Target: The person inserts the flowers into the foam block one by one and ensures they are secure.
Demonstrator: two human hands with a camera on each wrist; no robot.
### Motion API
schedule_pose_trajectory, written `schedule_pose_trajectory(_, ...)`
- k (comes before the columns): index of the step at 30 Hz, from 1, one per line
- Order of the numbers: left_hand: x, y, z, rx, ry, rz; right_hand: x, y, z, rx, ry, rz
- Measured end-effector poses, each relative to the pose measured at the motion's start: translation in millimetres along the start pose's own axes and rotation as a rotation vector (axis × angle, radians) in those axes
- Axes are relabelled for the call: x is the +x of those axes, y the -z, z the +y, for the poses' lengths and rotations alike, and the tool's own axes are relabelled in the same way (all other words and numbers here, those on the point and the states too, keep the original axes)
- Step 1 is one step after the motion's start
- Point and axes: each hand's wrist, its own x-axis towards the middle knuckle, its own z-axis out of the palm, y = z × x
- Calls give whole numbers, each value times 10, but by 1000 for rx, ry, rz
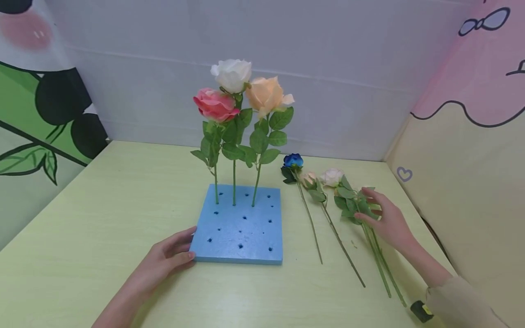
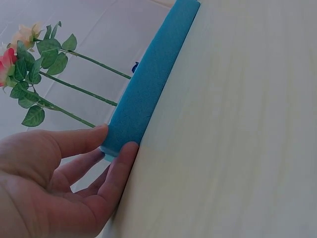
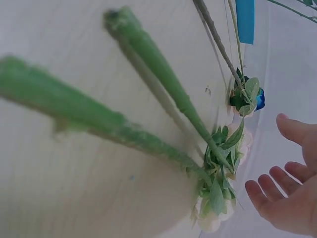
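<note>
My left hand [image 1: 164, 255] holds the left front corner of a blue foam board [image 1: 234, 234] dotted with holes; in the left wrist view the thumb [image 2: 81, 141] and fingers sit on its edge. A pink rose [image 1: 216, 105], a white rose [image 1: 232, 75] and a peach rose [image 1: 264, 95] stand upright in its back row. At the right, my right hand [image 1: 389, 221] hovers around the leaves [image 1: 348, 200] of pale roses with two green stems [image 3: 158, 74]. Its fingers are spread and relaxed, apart from the stems in the right wrist view.
Between the board and the right hand lie a blue rose [image 1: 293, 161] and a small peach rose [image 1: 308, 178], stems toward me. A small black and yellow object [image 1: 421, 311] is by the right sleeve [image 1: 459, 300]. A pale backdrop [image 1: 340, 105] rises behind the table [image 1: 102, 196].
</note>
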Motion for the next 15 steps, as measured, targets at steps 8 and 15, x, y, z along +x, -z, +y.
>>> schedule_pose_trajectory(8,0,-13,3,20,20,14,-101,0,121,-4,-14,-16)
schedule_pose_trajectory(15,6,-13,9,20,22,17,-189,38,151,26,-68,-88)
